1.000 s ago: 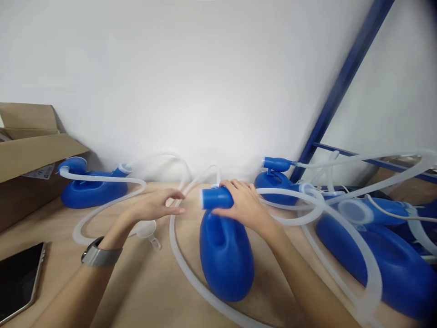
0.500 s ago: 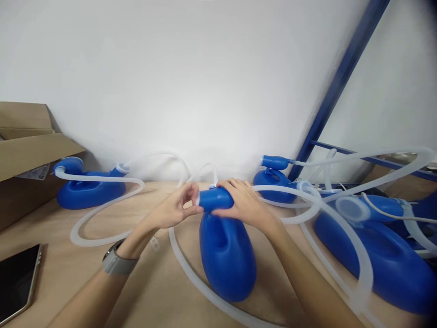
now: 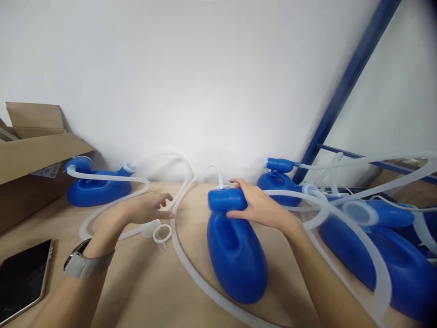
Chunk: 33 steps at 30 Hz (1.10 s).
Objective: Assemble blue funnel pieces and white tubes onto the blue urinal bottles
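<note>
A blue plastic urinal bottle (image 3: 237,259) stands on the table in front of me, with a blue cylindrical cup (image 3: 227,199) across its top. My right hand (image 3: 254,202) wraps round the right end of that cup. The cup's left end shows a blue rim. My left hand (image 3: 146,208) is away to the left, over the table, fingers curled but apart with nothing seen in them. Just below it lie a translucent white cap (image 3: 150,228) and a white ring (image 3: 162,233) with a tab. A white hose (image 3: 191,269) runs between the left hand and the bottle.
Another blue bottle (image 3: 99,189) with a hose lies at left beside a cardboard box (image 3: 44,152). Two more stand right, one near the wall (image 3: 277,181) and a larger one (image 3: 378,255) under looping hoses. A phone (image 3: 25,278) lies front left; a blue metal frame (image 3: 348,91) leans behind.
My left hand has left the cup's left end and moved left and down. The white edge that showed at that end is gone. My right hand stays on the cup.
</note>
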### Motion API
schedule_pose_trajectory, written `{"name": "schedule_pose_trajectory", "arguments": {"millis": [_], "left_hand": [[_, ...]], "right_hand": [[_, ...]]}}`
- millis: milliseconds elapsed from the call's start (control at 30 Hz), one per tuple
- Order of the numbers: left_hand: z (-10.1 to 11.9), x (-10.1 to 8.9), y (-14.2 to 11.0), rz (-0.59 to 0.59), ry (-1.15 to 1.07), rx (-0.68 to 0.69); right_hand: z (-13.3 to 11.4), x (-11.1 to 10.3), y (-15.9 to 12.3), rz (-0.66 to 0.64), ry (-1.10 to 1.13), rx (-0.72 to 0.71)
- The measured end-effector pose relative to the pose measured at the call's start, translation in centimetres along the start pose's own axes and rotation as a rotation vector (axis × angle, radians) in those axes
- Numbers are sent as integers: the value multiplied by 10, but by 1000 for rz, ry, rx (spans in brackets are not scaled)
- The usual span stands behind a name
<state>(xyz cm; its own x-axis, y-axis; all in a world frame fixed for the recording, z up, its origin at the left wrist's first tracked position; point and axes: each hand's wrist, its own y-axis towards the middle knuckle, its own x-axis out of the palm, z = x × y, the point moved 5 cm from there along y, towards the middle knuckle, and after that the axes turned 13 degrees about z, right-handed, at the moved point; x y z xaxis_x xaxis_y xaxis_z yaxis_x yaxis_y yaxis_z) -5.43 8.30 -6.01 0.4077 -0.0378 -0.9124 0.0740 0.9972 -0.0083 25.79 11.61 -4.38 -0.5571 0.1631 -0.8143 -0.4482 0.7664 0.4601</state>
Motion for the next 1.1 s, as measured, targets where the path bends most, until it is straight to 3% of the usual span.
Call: {"name": "schedule_pose_trajectory", "arguments": {"millis": [200, 300, 400, 533, 600, 700, 867, 1100], "left_hand": [[90, 27, -9, 138, -356, 331], [108, 39, -4, 255, -375, 424], [97, 30, -1, 264, -317, 375], [66, -14, -15, 241, -337, 258], [58, -34, -26, 232, -421, 246], [60, -52, -40, 316, -444, 298], [76, -58, -55, 434, -389, 406], [82, -58, -60, 481, -452, 475]], "right_hand": [[-9, 3, 0, 17, 48, -87], [-20, 8, -3, 26, 79, -123], [-27, 13, -8, -7, 68, -97], [-33, 12, -12, -53, 6, -161], [-35, 3, -10, 18, 19, -183], [-42, -14, -7, 188, 88, -208], [-50, -31, -8, 395, 182, -158], [-46, -33, -13, 260, 622, 90]]}}
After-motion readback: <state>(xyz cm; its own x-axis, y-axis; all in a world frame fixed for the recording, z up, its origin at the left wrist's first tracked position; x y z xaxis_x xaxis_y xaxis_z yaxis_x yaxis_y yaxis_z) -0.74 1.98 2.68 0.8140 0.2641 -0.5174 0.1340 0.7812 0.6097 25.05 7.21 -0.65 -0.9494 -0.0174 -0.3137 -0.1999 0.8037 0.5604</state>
